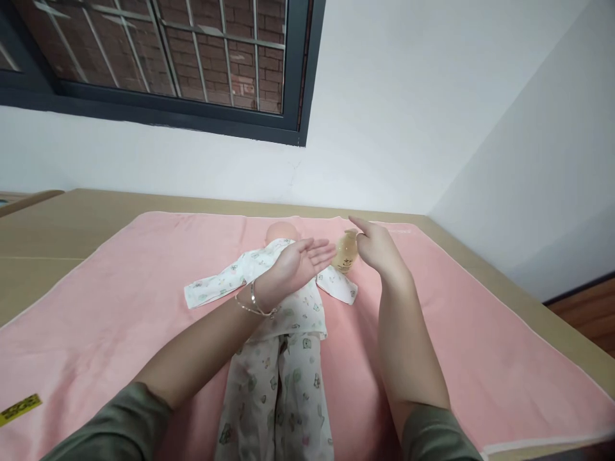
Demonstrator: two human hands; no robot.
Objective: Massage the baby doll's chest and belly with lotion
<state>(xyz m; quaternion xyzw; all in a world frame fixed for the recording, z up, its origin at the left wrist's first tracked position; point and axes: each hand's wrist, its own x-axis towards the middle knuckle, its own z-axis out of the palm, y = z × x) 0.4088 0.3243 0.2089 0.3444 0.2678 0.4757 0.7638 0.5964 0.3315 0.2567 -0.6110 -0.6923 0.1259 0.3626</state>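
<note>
A doll [282,232] lies on its back, dressed in a white long-sleeved top [307,314] and white trousers [300,390] with small printed animals. Over its chest I hold my left hand [302,261] palm up, fingers stretched out and nothing plainly visible on it. Just right of those fingertips is a clear bottle [344,253] of yellowish liquid with dark lettering. My right hand [380,246] is at the bottle's top right side, index finger extended over the top and the other fingers curled. The hand hides the exact contact and part of the bottle's top.
A pink mat [115,301] with a pale edge covers much of the wooden table [52,237]. A yellow label with a black pattern [20,408] lies at the lower left. Behind the table are a white wall [384,115] and a dark-framed barred window [293,121].
</note>
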